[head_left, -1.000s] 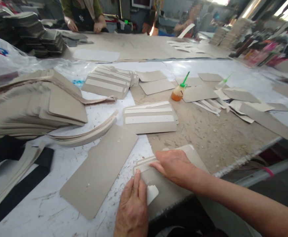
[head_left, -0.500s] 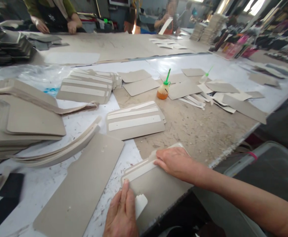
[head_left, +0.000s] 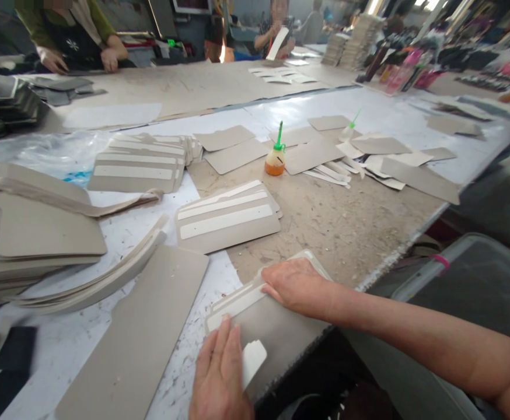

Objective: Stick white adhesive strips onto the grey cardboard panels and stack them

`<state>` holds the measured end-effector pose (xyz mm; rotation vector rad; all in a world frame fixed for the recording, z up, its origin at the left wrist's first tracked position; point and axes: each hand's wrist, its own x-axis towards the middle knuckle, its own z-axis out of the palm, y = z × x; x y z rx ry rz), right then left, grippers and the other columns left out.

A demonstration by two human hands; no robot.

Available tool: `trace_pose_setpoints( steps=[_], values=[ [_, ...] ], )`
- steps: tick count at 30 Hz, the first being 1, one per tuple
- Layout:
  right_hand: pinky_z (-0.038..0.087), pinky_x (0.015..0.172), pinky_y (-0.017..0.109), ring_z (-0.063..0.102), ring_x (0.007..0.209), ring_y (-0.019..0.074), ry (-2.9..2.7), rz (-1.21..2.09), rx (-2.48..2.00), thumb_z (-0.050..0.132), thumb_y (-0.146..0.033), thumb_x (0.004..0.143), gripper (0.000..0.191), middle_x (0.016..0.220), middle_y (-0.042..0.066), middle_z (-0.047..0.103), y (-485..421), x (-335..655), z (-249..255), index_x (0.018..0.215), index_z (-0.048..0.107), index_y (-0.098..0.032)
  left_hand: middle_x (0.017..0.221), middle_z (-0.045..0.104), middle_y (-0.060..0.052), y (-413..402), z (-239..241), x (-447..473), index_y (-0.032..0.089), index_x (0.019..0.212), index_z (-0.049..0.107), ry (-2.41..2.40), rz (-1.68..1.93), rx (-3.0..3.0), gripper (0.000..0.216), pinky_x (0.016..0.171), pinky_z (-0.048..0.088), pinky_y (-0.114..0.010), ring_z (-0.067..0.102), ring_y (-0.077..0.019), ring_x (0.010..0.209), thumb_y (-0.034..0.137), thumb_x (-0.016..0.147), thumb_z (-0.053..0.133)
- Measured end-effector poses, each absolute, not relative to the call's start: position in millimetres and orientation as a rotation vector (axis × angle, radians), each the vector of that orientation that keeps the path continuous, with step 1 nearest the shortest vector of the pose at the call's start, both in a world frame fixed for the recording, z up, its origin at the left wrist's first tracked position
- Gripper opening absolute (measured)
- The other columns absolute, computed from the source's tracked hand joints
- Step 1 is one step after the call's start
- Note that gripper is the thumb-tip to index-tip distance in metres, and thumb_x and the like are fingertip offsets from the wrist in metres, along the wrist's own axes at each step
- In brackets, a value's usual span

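A grey-beige board [head_left: 281,324] lies at the table's front edge, with a white strip [head_left: 244,300] along its upper part. More boards with strips show just behind it. My right hand [head_left: 296,286] rests on the strip with fingers curled and pressed together at its edge. My left hand [head_left: 220,370] reaches from the bottom, its fingertips flat on the strip's left end. A small bundle of white strips [head_left: 254,357] sticks out from under that hand's palm, held in it; the thumb is hidden.
Behind the hands lies a fanned stack of boards with strips [head_left: 229,216]. A glue bottle with a green nozzle [head_left: 275,157] stands farther back. To the left are a large bare board [head_left: 136,332], curved strips [head_left: 106,280] and a board stack [head_left: 49,221]. Two people work across the table.
My view has shifted, so the table things sit farther left. My left hand has slid a little rightward along the board with its bundle of strips. The right hand stays on the strip.
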<state>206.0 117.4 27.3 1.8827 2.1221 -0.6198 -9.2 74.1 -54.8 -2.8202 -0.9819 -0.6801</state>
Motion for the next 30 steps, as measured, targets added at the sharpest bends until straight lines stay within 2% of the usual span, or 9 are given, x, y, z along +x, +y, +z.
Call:
trace_pose_setpoints(
  steps=[3,7,11,16,20,26,30],
  values=[
    [0.048,0.066,0.033,0.065,0.084,0.0277,2.141,-0.588,1.892,0.045,-0.033,0.089,0.027,0.092,0.012,0.07,116,204,28,0.097,0.064,-0.016,0.126,0.051,-0.018,66,-51,28,0.004,0.125,0.043,-1.157,-0.661,-2.858,0.055,0.089,0.05,-0.039,0.044,-0.0281,0.119,-0.006,0.072,0.031],
    [0.047,0.064,0.031,0.066,0.081,0.0274,2.107,-0.538,1.945,0.046,-0.036,0.089,0.03,0.087,0.014,0.07,114,208,27,0.095,0.065,-0.014,0.123,0.055,-0.015,62,-56,54,0.005,0.13,0.037,-1.38,-0.645,-2.808,0.053,0.091,0.049,-0.04,0.047,-0.0267,0.117,-0.005,0.078,0.029],
    [0.045,0.067,0.031,0.065,0.083,0.0276,2.051,-0.5,2.07,0.048,-0.047,0.086,0.037,0.086,0.012,0.069,105,233,25,0.091,0.065,-0.015,0.122,0.056,-0.014,65,-57,53,0.005,0.134,0.031,-1.298,-0.613,-2.812,0.055,0.091,0.049,-0.037,0.05,-0.0247,0.112,-0.005,0.08,0.031],
    [0.042,0.075,0.032,0.062,0.091,0.0245,1.973,-0.646,2.16,0.04,-0.041,0.09,0.031,0.094,0.009,0.068,96,265,20,0.093,0.062,-0.019,0.124,0.054,-0.017,65,-54,53,0.002,0.132,0.033,-1.248,-0.582,-2.77,0.052,0.094,0.047,-0.038,0.047,-0.0259,0.117,-0.003,0.081,0.03],
    [0.041,0.076,0.031,0.061,0.091,0.024,1.97,-0.713,2.172,0.038,-0.041,0.09,0.032,0.094,0.009,0.067,97,271,17,0.093,0.061,-0.018,0.125,0.052,-0.019,68,-59,49,0.001,0.133,0.031,-1.066,-0.457,-2.775,0.056,0.089,0.049,-0.036,0.048,-0.0282,0.114,-0.002,0.077,0.036],
    [0.042,0.073,0.033,0.062,0.089,0.0259,1.98,-0.732,2.169,0.039,-0.042,0.089,0.034,0.088,0.01,0.068,102,273,16,0.09,0.062,-0.018,0.127,0.05,-0.019,67,-66,50,0.008,0.142,0.014,-1.233,-0.529,-2.791,0.072,0.088,0.049,-0.042,0.048,-0.0313,0.113,-0.005,0.074,0.035],
    [0.043,0.074,0.036,0.062,0.09,0.0281,1.99,-0.741,2.131,0.039,-0.041,0.089,0.034,0.088,0.012,0.068,105,274,16,0.092,0.063,-0.017,0.123,0.052,-0.02,66,-63,54,0.009,0.142,0.011,-1.22,-0.561,-2.783,0.073,0.084,0.049,-0.043,0.05,-0.032,0.11,-0.004,0.075,0.035]
  ],
)
